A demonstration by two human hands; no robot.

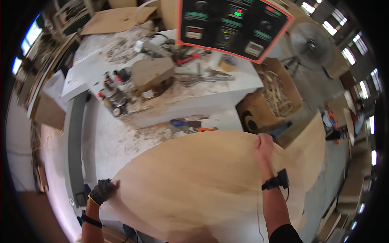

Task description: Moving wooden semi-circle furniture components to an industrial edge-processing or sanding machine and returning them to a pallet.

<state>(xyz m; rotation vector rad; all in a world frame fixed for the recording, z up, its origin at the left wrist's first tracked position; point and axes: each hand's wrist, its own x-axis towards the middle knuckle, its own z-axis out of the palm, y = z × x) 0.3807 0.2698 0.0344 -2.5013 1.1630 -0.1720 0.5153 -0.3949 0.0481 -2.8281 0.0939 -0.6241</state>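
Note:
A large, pale wooden panel with a curved far edge spreads across the space in front of me. My left hand, in a dark glove with a yellow cuff, is closed on its left edge, thumb on the upper face. Bare and farther off, my right hand grips the far right part of the rim, fingers curled over it. Both wrists carry black straps. Under the panel's right side another pale wooden sheet sticks out.
Beyond the panel stands a white machine strewn with wood dust, an adjustable wrench and a tape roll. A control box rises above. Rightward are a cardboard box of wood strips, a fan and another person.

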